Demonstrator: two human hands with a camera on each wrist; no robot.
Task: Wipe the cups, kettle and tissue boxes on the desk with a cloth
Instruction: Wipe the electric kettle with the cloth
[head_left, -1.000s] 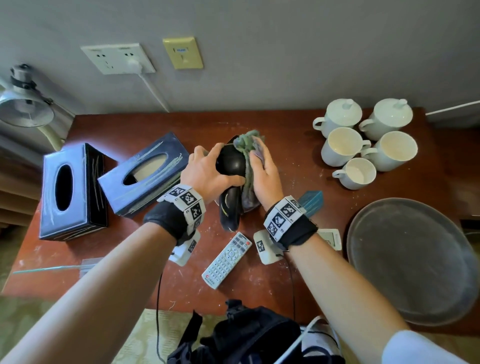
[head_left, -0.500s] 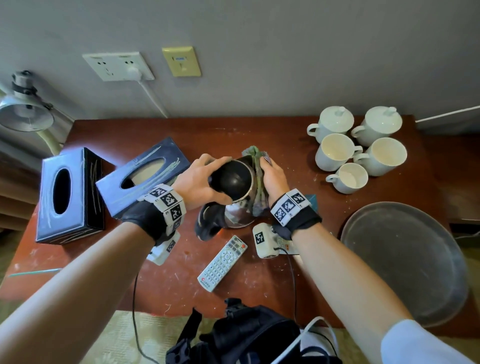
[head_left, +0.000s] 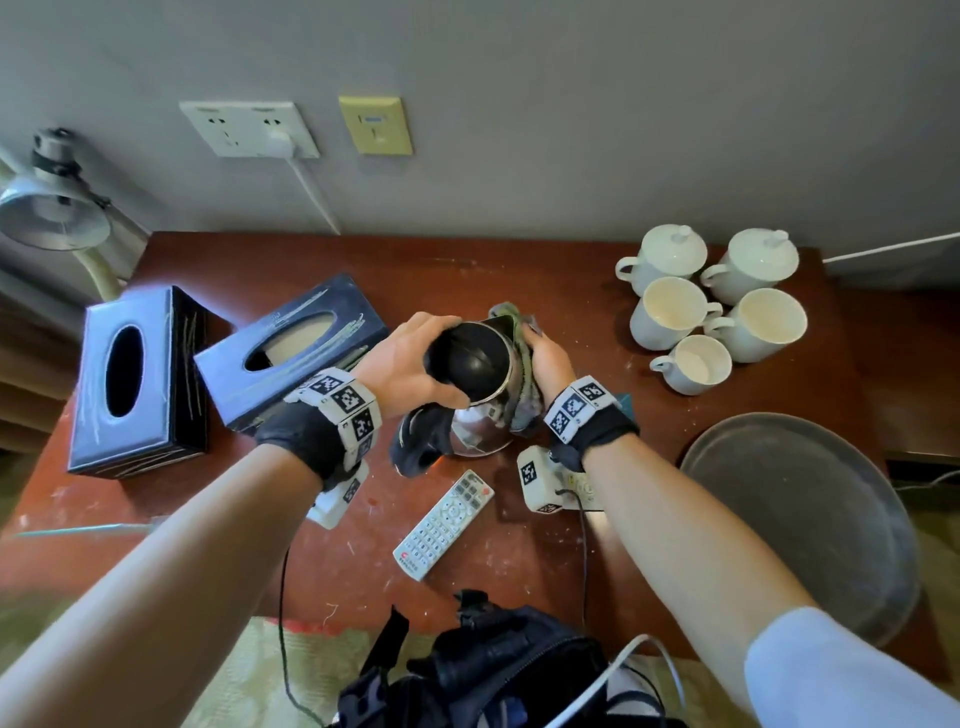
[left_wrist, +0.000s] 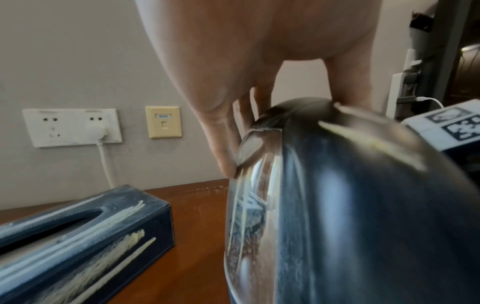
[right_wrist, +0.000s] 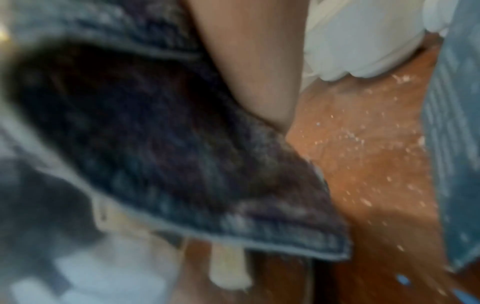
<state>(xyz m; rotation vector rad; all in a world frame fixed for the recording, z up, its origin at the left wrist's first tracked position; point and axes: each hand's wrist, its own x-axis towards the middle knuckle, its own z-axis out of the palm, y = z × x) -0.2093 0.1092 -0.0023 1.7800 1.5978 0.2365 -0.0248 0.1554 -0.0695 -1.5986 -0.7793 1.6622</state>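
Left hand clamps fingers over the kettle top, steel side blurred, possibly streaked; tissue box sits beside on the desk.

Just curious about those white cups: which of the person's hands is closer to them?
Right. The right hand presses the cloth on the kettle's cup-facing side; the left hand holds its far side, away from the cups.
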